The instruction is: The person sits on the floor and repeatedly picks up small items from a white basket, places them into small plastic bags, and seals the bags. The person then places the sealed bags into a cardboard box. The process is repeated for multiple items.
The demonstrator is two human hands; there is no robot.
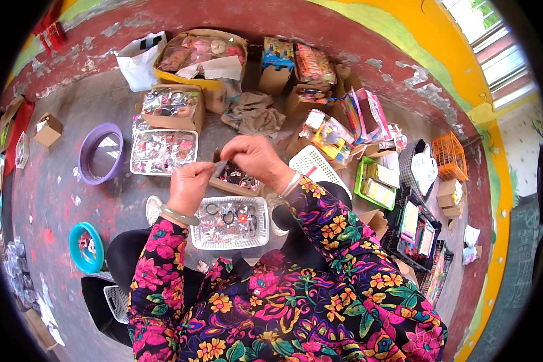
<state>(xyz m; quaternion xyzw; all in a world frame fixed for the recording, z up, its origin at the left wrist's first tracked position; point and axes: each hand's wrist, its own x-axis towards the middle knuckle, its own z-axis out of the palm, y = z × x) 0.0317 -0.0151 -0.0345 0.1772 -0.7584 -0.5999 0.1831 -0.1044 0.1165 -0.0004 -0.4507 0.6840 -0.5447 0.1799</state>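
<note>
My left hand (188, 188) and my right hand (260, 160) are close together, fingers pinched on a small see-through plastic bag (219, 167). What the bag holds, if anything, is too small to tell. Just below them a cardboard box (238, 189) holds dark and red small pieces, partly hidden by my hands. Between my knees stands a white plastic basket (229, 244) with clear packets, some showing dark rings like hair ties. A white tray (164, 173) full of small packed pieces lies left of my hands.
A purple basin (83, 158) and a teal basin (74, 247) stand on the left floor. Filled cardboard boxes (187, 114) line the far side. At right are a white basket (304, 158), a green basket (363, 187), black crates (398, 232) and an orange crate (449, 158).
</note>
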